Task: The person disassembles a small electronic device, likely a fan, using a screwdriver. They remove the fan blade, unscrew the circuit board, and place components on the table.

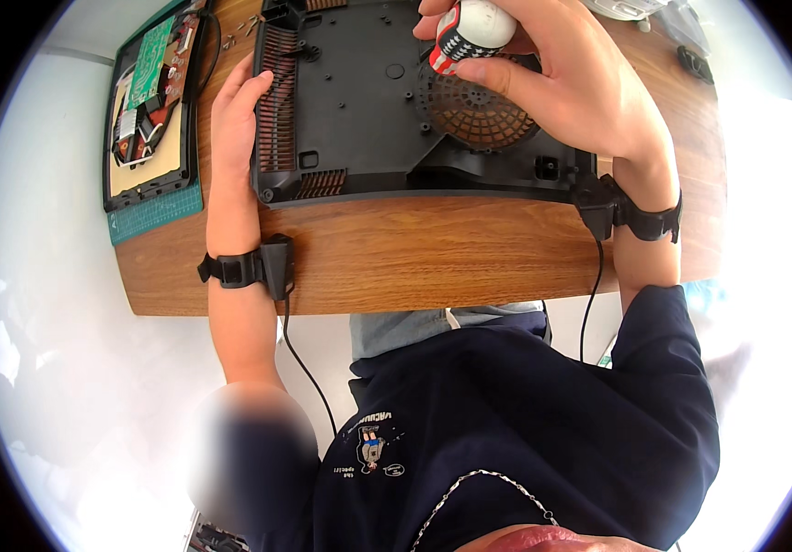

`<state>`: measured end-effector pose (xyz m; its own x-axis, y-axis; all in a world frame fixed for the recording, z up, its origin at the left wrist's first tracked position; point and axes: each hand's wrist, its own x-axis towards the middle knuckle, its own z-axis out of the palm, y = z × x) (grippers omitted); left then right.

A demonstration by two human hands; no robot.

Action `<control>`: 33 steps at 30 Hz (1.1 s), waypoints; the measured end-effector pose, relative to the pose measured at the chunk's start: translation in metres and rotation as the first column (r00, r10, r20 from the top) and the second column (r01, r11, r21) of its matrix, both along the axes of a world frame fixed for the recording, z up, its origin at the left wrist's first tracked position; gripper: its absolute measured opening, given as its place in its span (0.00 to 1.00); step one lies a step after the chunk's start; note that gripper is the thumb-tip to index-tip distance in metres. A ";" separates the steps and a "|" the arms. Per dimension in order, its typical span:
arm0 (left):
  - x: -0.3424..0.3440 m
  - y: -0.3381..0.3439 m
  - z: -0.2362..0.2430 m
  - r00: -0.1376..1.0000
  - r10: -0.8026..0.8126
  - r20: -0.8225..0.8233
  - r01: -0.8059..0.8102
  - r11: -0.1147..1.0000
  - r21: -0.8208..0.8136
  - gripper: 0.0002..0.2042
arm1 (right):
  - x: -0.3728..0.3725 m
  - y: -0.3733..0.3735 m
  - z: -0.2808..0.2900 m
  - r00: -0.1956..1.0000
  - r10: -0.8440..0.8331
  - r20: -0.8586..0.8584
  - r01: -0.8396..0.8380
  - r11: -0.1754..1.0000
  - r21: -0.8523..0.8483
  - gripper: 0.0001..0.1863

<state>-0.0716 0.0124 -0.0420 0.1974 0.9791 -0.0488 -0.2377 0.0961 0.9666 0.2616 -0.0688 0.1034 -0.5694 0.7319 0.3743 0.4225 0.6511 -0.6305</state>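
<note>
A black plastic casing [350, 120], with slotted vents along its left side and a round fan grille [483, 115], lies open-side up in front of me. My left hand [238, 115] grips its left rim, fingers at the outer side. Above the casing's far right part, my right hand [552, 78] is closed around a rounded white, black and red handheld thing [477, 35]. The hand hides part of this thing, and its exact kind does not show. Whether its lower end touches the casing, I cannot tell.
To the left, a black-framed panel [189, 138] holding a green circuit board [150, 64] rests partly on a green cutting mat [159, 216]. Small screws [240, 32] lie beyond the casing's far left corner. Cables hang from both wrist straps. A small black item [693, 64] sits far right.
</note>
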 end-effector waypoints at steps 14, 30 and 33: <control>0.006 0.000 0.002 0.998 0.057 -0.039 -0.056 0.998 0.026 0.21 | -0.019 -0.009 0.003 0.931 -0.365 -0.024 0.365 0.931 -0.007 0.22; 0.001 0.003 -0.001 0.998 -0.062 -0.030 0.063 0.995 0.071 0.23 | -0.003 -0.003 -0.009 0.879 -0.286 -0.382 0.264 0.958 -0.110 0.18; 0.005 0.000 0.004 0.998 -0.046 -0.042 0.049 0.996 0.069 0.23 | 0.004 -0.001 -0.008 0.878 -0.304 -0.371 0.296 0.952 -0.081 0.16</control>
<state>-0.0663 0.0127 -0.0385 0.2429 0.9700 0.0108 -0.1948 0.0378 0.9801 0.2654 -0.0698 0.0952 -0.1422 0.8554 0.4981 0.3253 0.5157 -0.7926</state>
